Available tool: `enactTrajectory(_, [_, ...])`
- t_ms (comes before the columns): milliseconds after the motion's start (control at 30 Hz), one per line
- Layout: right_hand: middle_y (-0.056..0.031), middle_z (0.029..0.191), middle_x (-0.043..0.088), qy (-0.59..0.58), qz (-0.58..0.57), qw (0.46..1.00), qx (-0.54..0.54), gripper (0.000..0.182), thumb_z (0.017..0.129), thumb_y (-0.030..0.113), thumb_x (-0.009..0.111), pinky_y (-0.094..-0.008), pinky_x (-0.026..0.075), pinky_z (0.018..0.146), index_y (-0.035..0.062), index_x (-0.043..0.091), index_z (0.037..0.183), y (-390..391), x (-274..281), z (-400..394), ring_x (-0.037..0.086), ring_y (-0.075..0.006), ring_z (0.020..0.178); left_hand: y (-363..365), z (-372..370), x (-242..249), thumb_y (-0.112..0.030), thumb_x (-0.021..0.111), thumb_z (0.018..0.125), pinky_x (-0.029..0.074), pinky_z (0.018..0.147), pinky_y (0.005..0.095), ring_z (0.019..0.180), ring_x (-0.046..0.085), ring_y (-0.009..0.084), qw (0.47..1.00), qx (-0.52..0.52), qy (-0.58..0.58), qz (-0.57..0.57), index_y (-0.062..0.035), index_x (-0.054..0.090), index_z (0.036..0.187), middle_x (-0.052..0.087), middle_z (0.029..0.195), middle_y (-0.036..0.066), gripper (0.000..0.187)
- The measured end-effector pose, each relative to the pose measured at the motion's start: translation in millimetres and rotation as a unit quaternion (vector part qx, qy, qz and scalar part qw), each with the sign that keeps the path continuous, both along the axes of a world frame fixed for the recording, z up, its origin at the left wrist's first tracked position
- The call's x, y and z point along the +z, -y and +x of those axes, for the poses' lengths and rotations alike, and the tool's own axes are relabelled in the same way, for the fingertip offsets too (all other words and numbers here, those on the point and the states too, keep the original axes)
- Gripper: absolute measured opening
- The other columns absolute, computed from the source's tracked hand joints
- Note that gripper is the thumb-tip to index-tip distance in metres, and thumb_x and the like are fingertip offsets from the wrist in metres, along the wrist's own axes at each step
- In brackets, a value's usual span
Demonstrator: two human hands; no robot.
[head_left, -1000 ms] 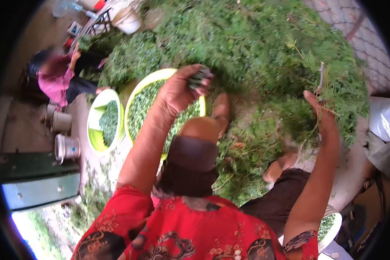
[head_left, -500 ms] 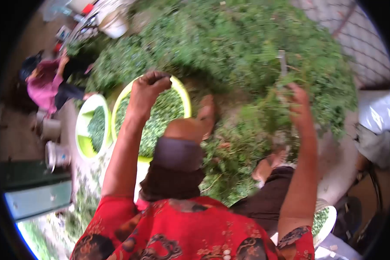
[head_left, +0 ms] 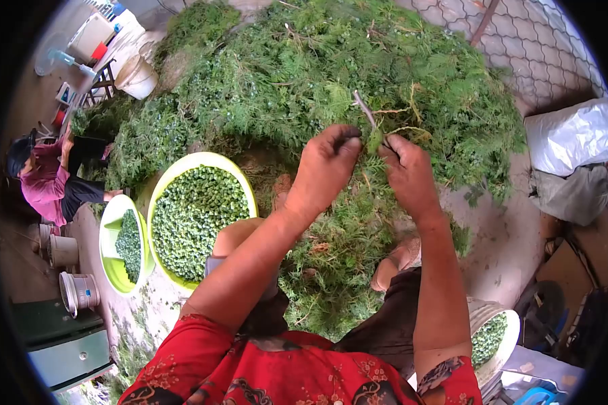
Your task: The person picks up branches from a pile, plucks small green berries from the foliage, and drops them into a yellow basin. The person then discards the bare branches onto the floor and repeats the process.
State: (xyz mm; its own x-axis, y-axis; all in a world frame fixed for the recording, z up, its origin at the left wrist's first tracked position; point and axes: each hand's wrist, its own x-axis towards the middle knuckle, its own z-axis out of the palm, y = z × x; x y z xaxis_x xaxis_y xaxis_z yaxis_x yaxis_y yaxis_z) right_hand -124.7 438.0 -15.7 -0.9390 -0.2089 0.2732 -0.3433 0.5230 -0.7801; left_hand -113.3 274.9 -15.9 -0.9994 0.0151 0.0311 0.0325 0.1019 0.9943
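Observation:
My right hand is closed on a leafy evergreen sprig, whose bare woody stem points up and left. Close beside it, my left hand has thumb and fingers pinched together at the sprig's left side. What sits in that pinch is too small to make out. Below and beyond both hands spreads a large heap of cut evergreen branches. A round yellow-green tub full of small green berries stands left of my knee.
A smaller tub with berries stands beside the large one. Another person sits at far left. White buckets line the left side. A silvery sack lies at right, and a berry-filled bucket stands at lower right.
My hands, wide apart before, have come together in front of me. The left moved right, the right moved left with the sprig. The view has shifted too.

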Motion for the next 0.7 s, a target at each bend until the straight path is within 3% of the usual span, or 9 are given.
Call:
enactTrajectory(67, [-0.0213,0.075,0.057,0.01,-0.022,1.0,0.019,0.013,0.083,0.008,0.052,-0.0393,0.045,0.061,-0.0023,0.056,0.091,-2,-2,-1,0.056,-0.0411,0.071,6,-5,1,-0.009,0.062,0.083,0.046,0.061,0.0248,0.074,0.059,0.0125,0.946,-0.04,0.212,0.241,0.0011,0.057,0.104,0.062,0.085,0.004,0.024])
enactTrajectory(167, [-0.0215,0.079,0.058,0.075,-0.094,0.992,0.025,0.016,0.084,0.009,0.052,-0.0378,0.046,0.063,-0.0039,0.056,0.093,-3,-1,-2,0.058,-0.0376,0.071,4,3,22,-0.008,0.062,0.082,0.046,0.061,0.0241,0.076,0.058,0.011,0.926,-0.104,0.264,0.249,0.0009,0.054,0.11,0.061,0.088,0.004,0.03])
enactTrajectory(300, [-0.0163,0.091,0.062,-0.148,-0.026,0.989,-0.005,0.022,0.085,0.012,0.053,-0.0373,0.045,0.074,-0.0026,0.059,0.1,-8,-17,4,0.058,-0.0302,0.084,4,-5,3,-0.016,0.071,0.077,0.046,0.067,0.0258,0.078,0.057,0.0127,0.952,-0.143,0.17,0.209,0.001,0.046,0.119,0.061,0.094,0.008,0.051])
enactTrajectory(400, [-0.0132,0.092,0.062,0.022,0.117,0.991,-0.063,0.023,0.085,0.014,0.053,-0.0369,0.045,0.076,-0.002,0.06,0.1,-13,-28,-5,0.057,-0.0257,0.089,-20,-8,-28,-0.009,0.07,0.075,0.043,0.06,0.024,0.069,0.049,0.0079,0.99,-0.003,-0.077,0.115,-0.0007,0.057,0.088,0.056,0.079,0.002,0.02])
enactTrajectory(467, [-0.0131,0.091,0.062,0.049,0.135,0.986,-0.08,0.023,0.084,0.013,0.053,-0.037,0.045,0.076,-0.002,0.06,0.099,-14,-36,-9,0.057,-0.0248,0.089,-38,-16,-40,-0.003,0.062,0.078,0.041,0.054,0.0247,0.065,0.047,0.0074,0.985,0.048,-0.066,0.154,0.0001,0.054,0.08,0.054,0.072,0.0,0.009])
enactTrajectory(533, [-0.0126,0.09,0.062,-0.169,0.026,0.985,-0.022,0.022,0.084,0.011,0.052,-0.0353,0.044,0.075,-0.0015,0.06,0.1,-10,-35,-9,0.058,-0.0231,0.084,-36,-14,-40,-0.003,0.06,0.079,0.04,0.052,0.0249,0.064,0.047,0.0069,0.981,0.066,-0.066,0.172,0.0004,0.054,0.079,0.053,0.07,0.0,0.007])
enactTrajectory(600, [-0.0128,0.088,0.062,-0.079,0.002,0.997,-0.008,0.023,0.083,0.01,0.052,-0.034,0.044,0.075,-0.0019,0.06,0.101,-5,-19,-8,0.057,-0.0223,0.081,-33,-9,-31,-0.009,0.059,0.081,0.039,0.051,0.0253,0.065,0.047,0.0069,0.99,0.083,-0.082,0.083,0.0015,0.056,0.081,0.053,0.069,0.002,0.011])
enactTrajectory(633, [-0.013,0.087,0.062,0.009,-0.023,1.0,0.002,0.024,0.083,0.01,0.051,-0.0328,0.044,0.074,-0.0022,0.059,0.102,-2,-11,-8,0.057,-0.0214,0.079,-31,-6,-27,-0.009,0.059,0.081,0.039,0.051,0.0253,0.065,0.047,0.0069,0.99,0.081,-0.081,0.085,0.0015,0.056,0.081,0.053,0.069,0.002,0.011])
enactTrajectory(700, [-0.0118,0.086,0.062,-0.004,-0.002,1.0,-0.015,0.024,0.083,0.009,0.051,-0.031,0.044,0.073,-0.0024,0.059,0.103,-5,-14,-14,0.057,-0.0194,0.077,-27,0,-21,-0.018,0.058,0.083,0.04,0.052,0.027,0.063,0.049,0.0093,0.985,-0.012,-0.005,0.174,0.0025,0.058,0.083,0.055,0.067,0.004,0.021])
